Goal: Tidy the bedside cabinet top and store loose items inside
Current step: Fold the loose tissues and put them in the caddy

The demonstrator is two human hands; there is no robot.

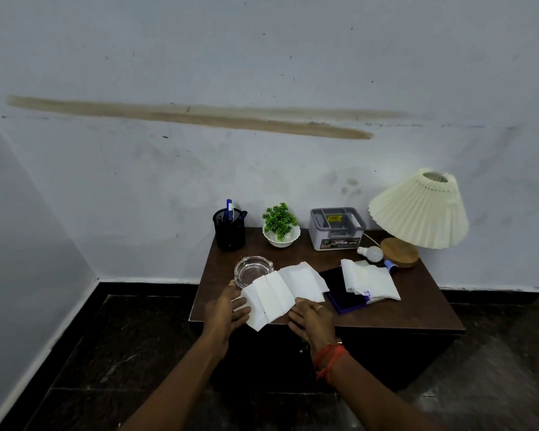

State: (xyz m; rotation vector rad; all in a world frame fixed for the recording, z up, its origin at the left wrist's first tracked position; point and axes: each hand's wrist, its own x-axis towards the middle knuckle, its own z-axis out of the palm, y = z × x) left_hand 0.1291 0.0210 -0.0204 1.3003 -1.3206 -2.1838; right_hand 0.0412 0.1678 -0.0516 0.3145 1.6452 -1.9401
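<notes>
A creased white tissue (285, 290) lies unfolded at the front of the dark wooden cabinet top (395, 315). My left hand (226, 307) holds its left edge, fingers under the paper. My right hand (308, 318) rests on its front right corner with fingers spread. A second crumpled tissue (369, 279) lies on a purple ink pad (343, 298) to the right. A clear glass ashtray (252, 270) sits just behind the tissue I hold. A loose white bulb (371, 253) and a small blue stamp (391, 266) lie by the lamp base.
Along the back stand a black mesh pen holder (230, 231) with blue pens, a small green plant in a white bowl (280, 227), a grey plastic box (336, 228) and a tilted pleated lamp (417, 213). The cabinet front below is dark. Dark tiled floor surrounds it.
</notes>
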